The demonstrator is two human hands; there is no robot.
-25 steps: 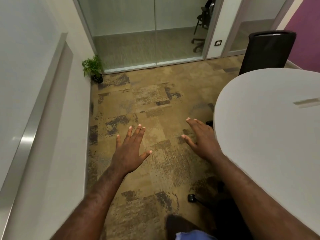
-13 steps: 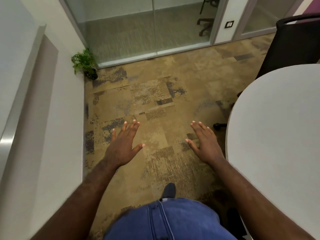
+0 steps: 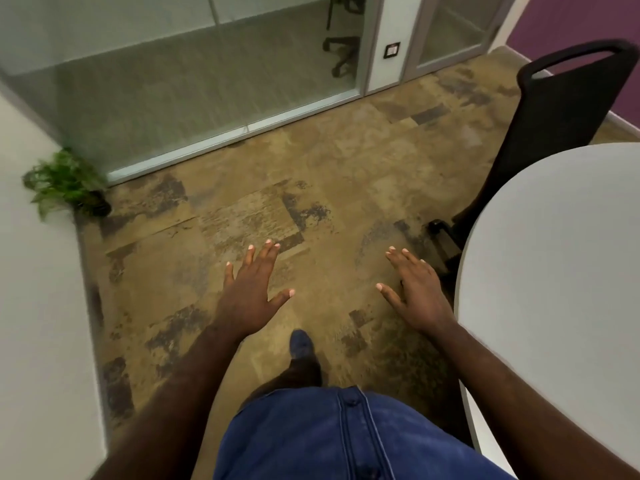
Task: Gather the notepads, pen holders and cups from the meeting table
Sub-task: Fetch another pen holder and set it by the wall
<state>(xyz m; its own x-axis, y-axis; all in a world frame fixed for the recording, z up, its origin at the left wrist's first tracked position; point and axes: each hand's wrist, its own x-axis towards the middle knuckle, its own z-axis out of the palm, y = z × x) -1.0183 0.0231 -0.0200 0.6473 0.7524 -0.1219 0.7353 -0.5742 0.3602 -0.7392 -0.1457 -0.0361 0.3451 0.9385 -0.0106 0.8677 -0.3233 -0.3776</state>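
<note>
i see the left hand (image 3: 247, 299) and right hand (image 3: 417, 296) held out flat, side by side, over the carpet (image 3: 332, 188), well apart from each other and touching nothing. the table (image 3: 561, 271) lies to the right, its edge just beside the right hand. a chair (image 3: 561, 109) stands behind the table's far edge, its base reaching under the table. a wall (image 3: 38, 306) runs down the left side. a plant (image 3: 65, 183) sits on the floor in the far left corner, where the wall meets the glass partition (image 3: 194, 74) at the back. a foot (image 3: 301, 344) is on the carpet between the arms, nearer me than the hands.
</note>
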